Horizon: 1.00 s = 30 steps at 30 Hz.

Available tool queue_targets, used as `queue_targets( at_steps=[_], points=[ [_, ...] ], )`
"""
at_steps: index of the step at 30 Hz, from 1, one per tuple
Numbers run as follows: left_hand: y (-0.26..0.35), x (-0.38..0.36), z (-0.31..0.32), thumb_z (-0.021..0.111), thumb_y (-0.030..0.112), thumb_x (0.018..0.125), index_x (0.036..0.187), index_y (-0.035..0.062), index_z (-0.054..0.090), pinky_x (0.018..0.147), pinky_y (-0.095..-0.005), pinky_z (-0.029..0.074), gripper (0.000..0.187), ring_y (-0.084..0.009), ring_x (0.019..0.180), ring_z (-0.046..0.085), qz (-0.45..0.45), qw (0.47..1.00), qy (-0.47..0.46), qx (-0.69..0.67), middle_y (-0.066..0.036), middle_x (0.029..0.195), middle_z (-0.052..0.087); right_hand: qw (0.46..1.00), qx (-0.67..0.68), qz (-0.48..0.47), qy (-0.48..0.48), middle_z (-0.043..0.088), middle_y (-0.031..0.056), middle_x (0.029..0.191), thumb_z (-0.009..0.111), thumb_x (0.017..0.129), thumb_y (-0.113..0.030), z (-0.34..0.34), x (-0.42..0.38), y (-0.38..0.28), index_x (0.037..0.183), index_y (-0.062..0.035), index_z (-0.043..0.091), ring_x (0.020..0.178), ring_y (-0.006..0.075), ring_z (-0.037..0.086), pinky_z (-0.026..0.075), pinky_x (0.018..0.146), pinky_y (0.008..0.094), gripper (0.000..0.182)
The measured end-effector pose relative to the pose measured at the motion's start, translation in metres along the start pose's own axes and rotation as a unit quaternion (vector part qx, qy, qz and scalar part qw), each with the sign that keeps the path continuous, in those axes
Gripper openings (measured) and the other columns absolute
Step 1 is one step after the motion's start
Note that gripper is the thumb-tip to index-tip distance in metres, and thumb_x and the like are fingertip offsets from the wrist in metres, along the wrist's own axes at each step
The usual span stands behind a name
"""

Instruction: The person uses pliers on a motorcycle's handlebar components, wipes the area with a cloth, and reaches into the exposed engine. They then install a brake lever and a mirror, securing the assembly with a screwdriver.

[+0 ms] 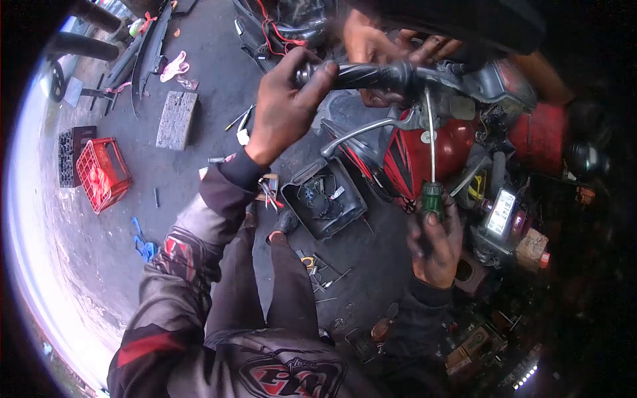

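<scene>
My left hand (286, 106) is wrapped round the end of a black handlebar grip (361, 75) on a red motorcycle (458, 140). In my right hand (438, 249) is a screwdriver (432, 197), held by its green handle. Its long shaft points up, and the tip meets the underside of the handlebar near the inner end of the grip; the exact contact spot is hard to make out. A silver brake lever (365, 132) runs below the grip. Another person's hands (371, 50) are at the far side of the handlebar, partly behind it.
An open black bin (355, 212) with wires in it stands on the floor near my feet. Loose tools (322, 270) and pliers (270, 194) lie close by. To the left are a red crate (123, 182) and a grey block (176, 121). Boxes (474, 345) crowd the lower right.
</scene>
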<state>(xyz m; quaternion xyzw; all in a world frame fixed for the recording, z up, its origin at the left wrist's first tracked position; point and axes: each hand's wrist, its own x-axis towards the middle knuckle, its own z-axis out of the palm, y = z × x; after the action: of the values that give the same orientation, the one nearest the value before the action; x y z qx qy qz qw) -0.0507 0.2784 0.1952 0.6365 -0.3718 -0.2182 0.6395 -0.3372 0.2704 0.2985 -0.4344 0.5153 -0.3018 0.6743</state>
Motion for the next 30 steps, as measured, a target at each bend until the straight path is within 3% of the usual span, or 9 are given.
queue_targets(
  at_steps=[5, 9, 11, 12, 14, 18, 23, 26, 30],
  points=[
    [0.024, 0.006, -0.005, 0.062, 0.040, 0.102, 0.090, 0.0078, 0.065, 0.048, -0.0229, 0.024, 0.035, -0.0014, 0.055, 0.036, -0.233, 0.956, -0.068, -0.164, 0.007, 0.066, 0.045, 0.999, 0.001, 0.024, -0.026, 0.059, 0.0056, 0.099, 0.074, 0.089, -0.017, 0.001, -0.001, -0.005, 0.128, -0.0041, 0.049, 0.067, 0.0076, 0.054, 0.036, 0.044, 0.0169, 0.048],
    [0.023, 0.012, -0.025, 0.064, 0.044, 0.099, 0.099, 0.0052, 0.065, 0.050, -0.0239, 0.031, 0.038, -0.0050, 0.056, 0.041, -0.278, 0.946, -0.126, -0.106, 0.005, 0.067, 0.048, 0.998, 0.019, 0.044, -0.027, 0.059, 0.0047, 0.098, 0.074, 0.090, -0.019, 0.003, 0.000, -0.010, 0.127, -0.0038, 0.050, 0.066, 0.0075, 0.053, 0.037, 0.044, 0.0175, 0.047],
    [0.017, 0.012, -0.032, 0.075, 0.038, 0.091, 0.113, 0.0055, 0.064, 0.060, -0.0312, 0.043, 0.041, -0.0159, 0.067, 0.052, 0.016, 0.986, -0.114, 0.122, -0.003, 0.077, 0.055, 0.999, 0.015, 0.041, -0.024, 0.059, 0.0044, 0.097, 0.074, 0.089, -0.020, 0.003, -0.001, -0.012, 0.127, -0.0037, 0.051, 0.066, 0.0074, 0.053, 0.037, 0.044, 0.0177, 0.047],
    [0.019, 0.015, -0.035, 0.075, 0.038, 0.091, 0.113, 0.0055, 0.064, 0.060, -0.0312, 0.043, 0.041, -0.0159, 0.067, 0.052, 0.017, 0.985, -0.116, 0.124, -0.003, 0.077, 0.055, 0.999, -0.013, 0.034, -0.010, 0.059, 0.0044, 0.097, 0.075, 0.089, -0.021, 0.003, -0.003, -0.012, 0.127, -0.0033, 0.051, 0.065, 0.0074, 0.053, 0.037, 0.045, 0.0178, 0.048],
    [0.031, 0.024, -0.043, 0.083, 0.027, 0.075, 0.100, 0.0022, 0.065, 0.072, -0.0384, 0.046, 0.039, -0.0292, 0.090, 0.059, 0.283, 0.886, -0.088, 0.356, -0.017, 0.097, 0.058, 0.999, -0.038, 0.027, 0.007, 0.059, 0.0044, 0.097, 0.076, 0.088, -0.021, 0.003, -0.003, -0.011, 0.127, -0.0028, 0.051, 0.064, 0.0074, 0.053, 0.038, 0.045, 0.0179, 0.050],
    [0.041, 0.023, -0.005, 0.064, 0.013, 0.071, 0.088, 0.0029, 0.061, 0.074, -0.0371, 0.040, 0.020, -0.0275, 0.093, 0.052, 0.391, 0.789, -0.031, 0.473, -0.015, 0.093, 0.051, 0.999, -0.033, 0.024, 0.012, 0.060, 0.0053, 0.097, 0.077, 0.087, -0.021, 0.007, -0.004, -0.006, 0.129, -0.0018, 0.050, 0.063, 0.0073, 0.053, 0.038, 0.045, 0.0184, 0.053],
    [0.017, 0.058, -0.004, 0.072, 0.017, 0.069, 0.077, 0.0074, 0.066, 0.067, -0.0429, 0.049, 0.014, -0.0306, 0.073, 0.066, 0.271, 0.858, -0.234, 0.368, -0.012, 0.070, 0.064, 0.999, -0.015, 0.023, 0.017, 0.061, 0.0060, 0.099, 0.076, 0.088, -0.020, 0.012, -0.007, -0.009, 0.130, -0.0014, 0.049, 0.066, 0.0075, 0.054, 0.037, 0.045, 0.0195, 0.054],
    [0.062, 0.095, -0.008, 0.073, 0.018, 0.074, 0.087, 0.0055, 0.076, 0.059, -0.0364, 0.048, 0.018, -0.0224, 0.065, 0.062, -0.188, 0.799, -0.510, 0.257, -0.006, 0.067, 0.061, 0.999, -0.003, 0.039, 0.003, 0.060, 0.0064, 0.099, 0.076, 0.088, -0.019, 0.006, -0.005, -0.010, 0.132, -0.0008, 0.046, 0.067, 0.0085, 0.054, 0.036, 0.045, 0.0196, 0.056],
    [0.044, 0.098, -0.008, 0.085, 0.027, 0.082, 0.105, 0.0000, 0.069, 0.075, -0.0333, 0.055, 0.039, -0.0185, 0.085, 0.067, -0.192, 0.807, -0.553, 0.078, -0.008, 0.089, 0.069, 0.997, 0.052, 0.046, -0.025, 0.059, 0.0082, 0.099, 0.076, 0.088, -0.018, 0.003, -0.003, -0.010, 0.134, -0.0006, 0.044, 0.067, 0.0100, 0.053, 0.036, 0.046, 0.0203, 0.058]
  ],
)
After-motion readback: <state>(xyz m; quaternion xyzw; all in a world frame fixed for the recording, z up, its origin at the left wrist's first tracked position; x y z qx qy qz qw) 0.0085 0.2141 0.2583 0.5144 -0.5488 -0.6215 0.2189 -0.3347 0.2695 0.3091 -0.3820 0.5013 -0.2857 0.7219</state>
